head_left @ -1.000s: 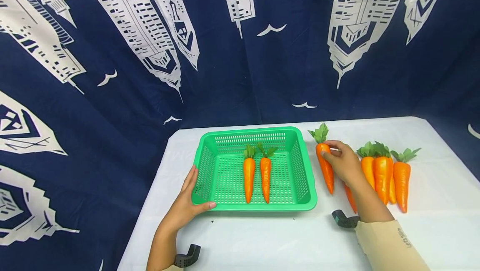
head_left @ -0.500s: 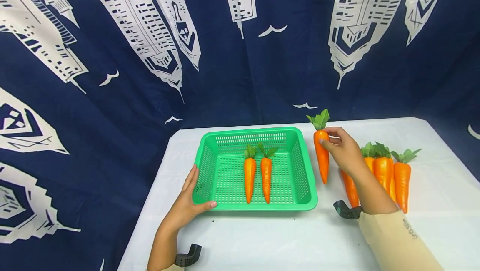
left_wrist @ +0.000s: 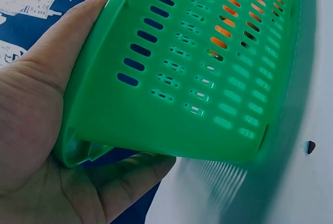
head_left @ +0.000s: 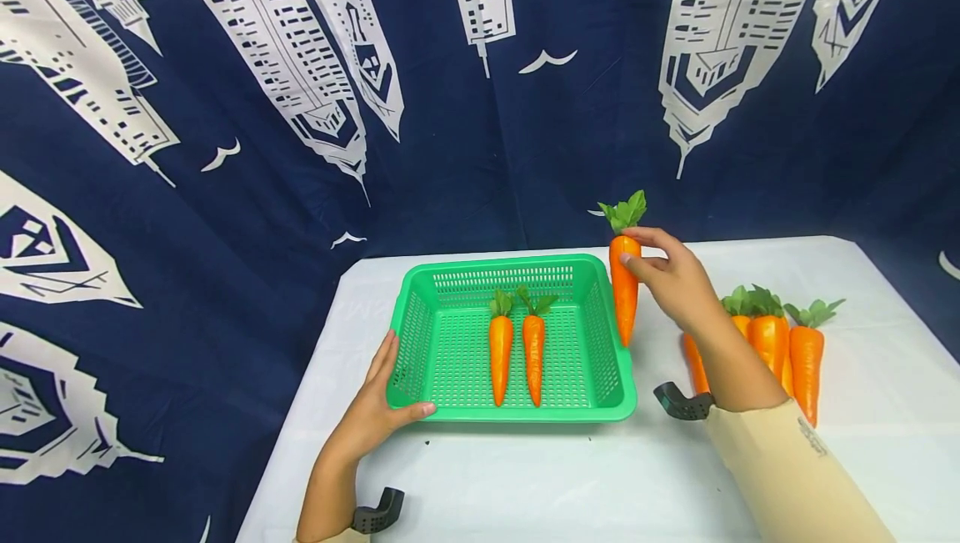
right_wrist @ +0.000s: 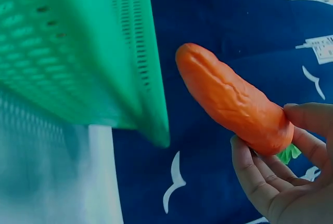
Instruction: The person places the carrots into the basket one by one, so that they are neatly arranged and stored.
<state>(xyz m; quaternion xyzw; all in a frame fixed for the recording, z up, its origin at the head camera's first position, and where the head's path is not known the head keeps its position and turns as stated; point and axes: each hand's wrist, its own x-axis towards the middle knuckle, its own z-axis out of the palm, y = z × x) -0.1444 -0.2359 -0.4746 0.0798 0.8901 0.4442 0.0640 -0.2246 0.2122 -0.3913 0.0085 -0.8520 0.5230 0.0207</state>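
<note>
My right hand pinches a carrot near its leafy top, thumb on one side and fingers on the other. This carrot hangs tip down at the right rim of the green basket, and in the right wrist view the held carrot appears apart from the basket wall. At the basket's near left corner, my left hand holds the rim, thumb along the front and fingers along the left side. Inside the basket lie two carrots, a left one and a right one, side by side with leaves away from me.
Right of the basket, several more carrots lie in a row on the white table, partly hidden behind my right forearm. A dark blue printed cloth hangs behind the table.
My right hand has lifted the carrot off the table and carried it up and left to the basket's right rim. My left hand and the basket have stayed in place.
</note>
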